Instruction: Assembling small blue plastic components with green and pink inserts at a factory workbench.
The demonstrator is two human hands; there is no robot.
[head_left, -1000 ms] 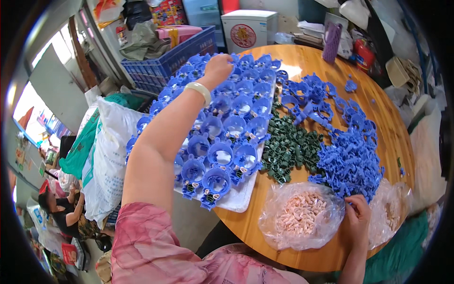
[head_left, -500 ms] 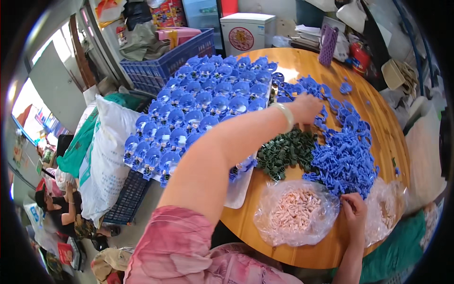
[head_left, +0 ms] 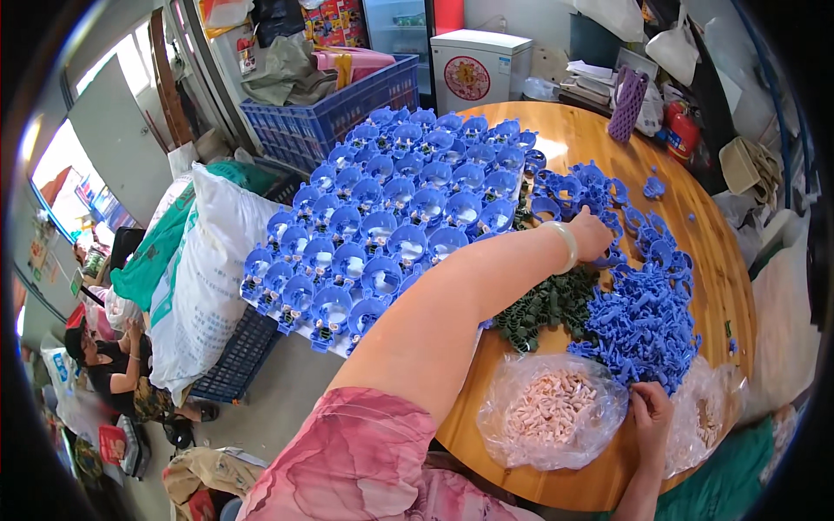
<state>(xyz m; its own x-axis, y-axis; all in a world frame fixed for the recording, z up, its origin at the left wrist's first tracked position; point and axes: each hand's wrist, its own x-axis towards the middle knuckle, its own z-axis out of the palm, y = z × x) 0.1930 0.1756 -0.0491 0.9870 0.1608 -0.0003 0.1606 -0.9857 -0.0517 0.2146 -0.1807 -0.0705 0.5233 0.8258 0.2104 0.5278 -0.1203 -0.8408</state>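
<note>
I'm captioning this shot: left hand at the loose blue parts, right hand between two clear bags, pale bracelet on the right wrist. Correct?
Nearly: the left hand is at the loose blue parts and the right hand between two clear bags, but the head view shows the pale bracelet worn on the left.

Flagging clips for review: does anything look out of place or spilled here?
Slightly: a small blue cluster and tiny blue bits lie stray on the wooden table, apart from the blue heap. No damage stands out.
</note>
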